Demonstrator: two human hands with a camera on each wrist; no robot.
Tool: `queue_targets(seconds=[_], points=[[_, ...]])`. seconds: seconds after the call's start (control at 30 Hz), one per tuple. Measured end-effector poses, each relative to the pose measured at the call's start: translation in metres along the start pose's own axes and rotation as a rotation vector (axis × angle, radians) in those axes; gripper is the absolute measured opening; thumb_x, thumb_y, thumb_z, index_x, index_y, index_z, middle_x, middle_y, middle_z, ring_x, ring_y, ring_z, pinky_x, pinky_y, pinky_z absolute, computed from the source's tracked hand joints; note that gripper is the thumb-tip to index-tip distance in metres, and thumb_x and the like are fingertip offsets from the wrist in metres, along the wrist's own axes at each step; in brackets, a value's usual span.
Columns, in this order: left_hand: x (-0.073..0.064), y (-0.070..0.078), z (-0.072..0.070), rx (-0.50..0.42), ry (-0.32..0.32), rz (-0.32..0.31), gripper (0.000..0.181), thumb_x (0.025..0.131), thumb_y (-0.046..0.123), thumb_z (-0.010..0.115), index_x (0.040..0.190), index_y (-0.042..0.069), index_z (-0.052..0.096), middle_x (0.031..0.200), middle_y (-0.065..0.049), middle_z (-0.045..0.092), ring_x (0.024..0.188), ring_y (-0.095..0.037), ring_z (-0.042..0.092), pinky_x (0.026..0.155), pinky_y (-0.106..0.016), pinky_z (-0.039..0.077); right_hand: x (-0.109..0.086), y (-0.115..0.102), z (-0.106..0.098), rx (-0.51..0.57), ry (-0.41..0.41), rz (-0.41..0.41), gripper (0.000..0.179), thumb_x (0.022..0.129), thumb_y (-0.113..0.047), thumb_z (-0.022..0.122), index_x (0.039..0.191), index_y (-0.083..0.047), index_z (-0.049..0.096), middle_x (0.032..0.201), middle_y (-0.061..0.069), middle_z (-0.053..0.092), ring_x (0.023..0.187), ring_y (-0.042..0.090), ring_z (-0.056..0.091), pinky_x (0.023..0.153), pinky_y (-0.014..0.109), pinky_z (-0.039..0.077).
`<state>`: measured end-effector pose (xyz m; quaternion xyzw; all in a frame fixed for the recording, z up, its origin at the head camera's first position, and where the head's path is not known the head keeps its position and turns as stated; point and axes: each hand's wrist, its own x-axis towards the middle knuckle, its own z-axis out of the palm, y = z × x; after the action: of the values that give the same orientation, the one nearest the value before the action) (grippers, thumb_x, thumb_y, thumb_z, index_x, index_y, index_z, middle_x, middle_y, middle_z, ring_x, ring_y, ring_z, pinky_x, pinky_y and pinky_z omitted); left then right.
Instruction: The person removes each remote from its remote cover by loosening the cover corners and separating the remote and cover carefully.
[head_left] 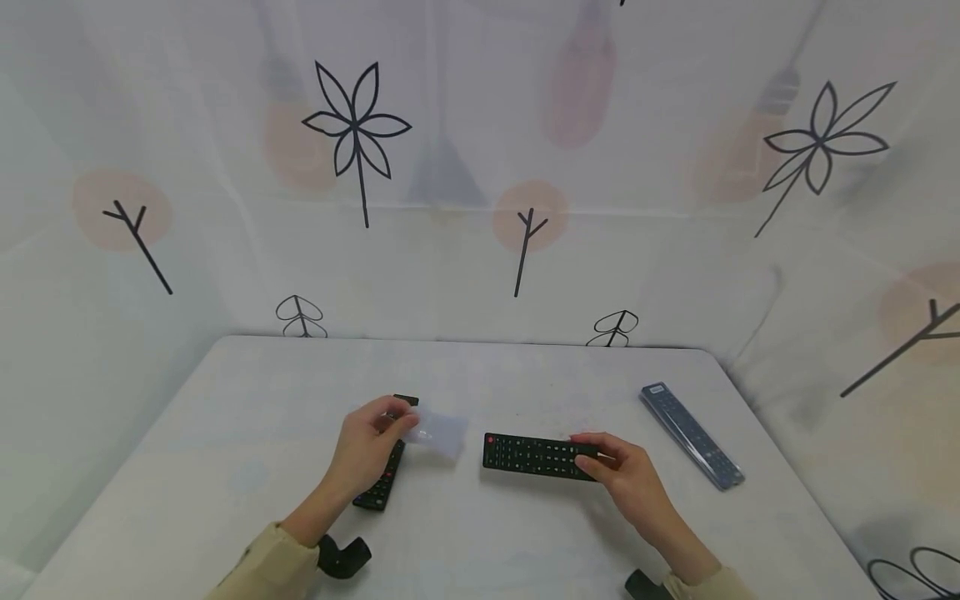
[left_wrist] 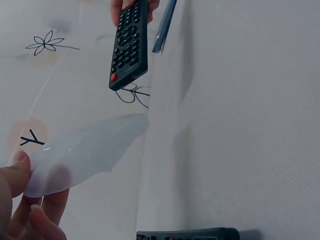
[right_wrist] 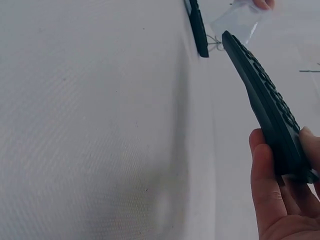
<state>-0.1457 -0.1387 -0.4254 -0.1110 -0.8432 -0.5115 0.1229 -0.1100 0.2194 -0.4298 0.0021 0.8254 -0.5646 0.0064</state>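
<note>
My left hand point(head_left: 369, 443) pinches a clear plastic sleeve point(head_left: 438, 433) between thumb and fingers, and the sleeve hangs toward the right above the table. In my right hand point(head_left: 626, 479) is a black remote control point(head_left: 536, 456) with a red button at its far end, gripped at the other end with thumb on the keys. The right wrist view shows this remote point(right_wrist: 262, 95) from its side, raised off the table. Beneath the left hand lies a second black remote point(head_left: 381, 487), partly hidden by that hand.
On the right of the white table point(head_left: 495, 550) lies another remote wrapped in clear plastic point(head_left: 692, 435), set slantwise. A patterned cloth point(head_left: 450, 275) hangs behind the table's back edge and at both sides.
</note>
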Motion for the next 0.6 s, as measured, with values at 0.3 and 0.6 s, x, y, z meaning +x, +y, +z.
queue_targets(seconds=[0.3,0.6], points=[[-0.0008,-0.0010,-0.0012,-0.019,-0.073,0.013,0.005,0.091,0.018,0.074,0.094,0.019,0.070,0.092,0.007,0.067,0.076,-0.012,0.063,0.067,-0.027,0.050,0.0000,0.0038,0.0005,0.010,-0.003,0.002,0.033,0.090,-0.008,0.073,0.122,-0.003,0.067,0.130,0.016,0.061,0.111,0.031,0.064,0.084,0.032,0.056],[-0.0006,0.0005,-0.0043,-0.080,-0.386,0.067,0.008,0.092,0.021,0.073,0.096,0.016,0.069,0.089,0.005,0.065,0.075,-0.016,0.061,0.065,-0.027,0.049,0.0007,0.0044,0.0018,0.014,0.017,0.014,0.036,0.088,-0.012,0.076,0.121,-0.002,0.067,0.127,0.015,0.062,0.109,0.029,0.064,0.082,0.030,0.056]])
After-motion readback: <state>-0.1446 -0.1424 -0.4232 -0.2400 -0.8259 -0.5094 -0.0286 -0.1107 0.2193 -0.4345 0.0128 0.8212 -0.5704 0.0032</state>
